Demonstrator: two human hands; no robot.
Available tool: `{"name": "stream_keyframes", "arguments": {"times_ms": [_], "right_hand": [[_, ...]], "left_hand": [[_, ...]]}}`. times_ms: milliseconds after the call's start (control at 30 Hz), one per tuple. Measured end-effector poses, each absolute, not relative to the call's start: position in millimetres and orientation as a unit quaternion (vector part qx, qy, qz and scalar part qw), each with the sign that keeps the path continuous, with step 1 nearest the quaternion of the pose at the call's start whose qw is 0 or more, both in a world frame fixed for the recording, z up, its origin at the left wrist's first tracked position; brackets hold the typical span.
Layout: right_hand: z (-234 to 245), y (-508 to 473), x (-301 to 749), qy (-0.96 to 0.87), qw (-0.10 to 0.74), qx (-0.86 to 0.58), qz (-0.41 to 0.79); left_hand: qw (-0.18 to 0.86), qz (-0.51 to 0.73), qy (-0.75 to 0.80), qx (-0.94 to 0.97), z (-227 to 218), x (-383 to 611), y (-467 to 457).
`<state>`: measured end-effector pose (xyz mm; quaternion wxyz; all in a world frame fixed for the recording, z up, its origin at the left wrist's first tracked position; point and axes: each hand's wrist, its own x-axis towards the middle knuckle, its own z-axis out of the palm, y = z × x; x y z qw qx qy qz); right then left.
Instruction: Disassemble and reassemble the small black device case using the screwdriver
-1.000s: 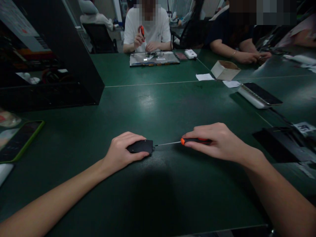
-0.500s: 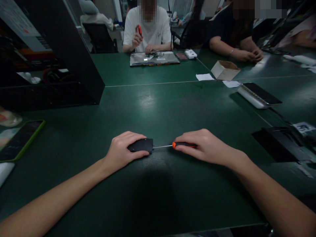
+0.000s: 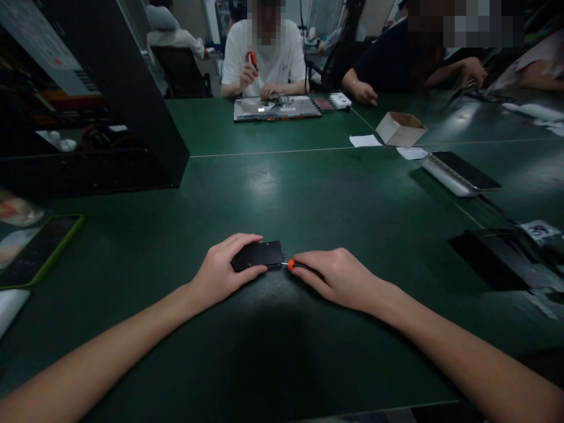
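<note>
On the green table [image 3: 211, 217], my left hand [image 3: 222, 264] is closed around the left part of a small flat black box [image 3: 259, 257], thumb on the near side and fingers on the far side. Small screws or holes show on its top. My right hand [image 3: 337, 275] grips a screwdriver [image 3: 291, 265] with an orange and black handle, mostly covered by my fingers. Only a short length of its metal shaft shows, and it meets the right end of the black box. Where the tip lies is hidden.
Left are a dark shelf unit [image 3: 150, 117] and a green-cased phone [image 3: 42, 249]. A dark-screened device [image 3: 462, 170], black flat pieces [image 3: 489, 252] and an open cardboard box [image 3: 400, 129] lie right. Across the table, a person [image 3: 264, 64] holds a red tool above a flat panel [image 3: 286, 110].
My right hand has moved left with the screwdriver, and much less shaft shows now. The black box has shifted slightly right. A co-worker at the far right has moved their arms apart.
</note>
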<state>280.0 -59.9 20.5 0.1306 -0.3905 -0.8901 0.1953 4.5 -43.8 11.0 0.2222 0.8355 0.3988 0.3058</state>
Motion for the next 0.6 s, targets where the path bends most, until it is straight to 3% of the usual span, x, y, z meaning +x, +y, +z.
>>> {"name": "stream_keyframes", "arguments": {"times_ms": [600], "right_hand": [[18,-51,290,-0.892,0.18,-0.366,0.193]], "left_hand": [[0.291,0.291,0.457,0.788,15,1,-37]]}}
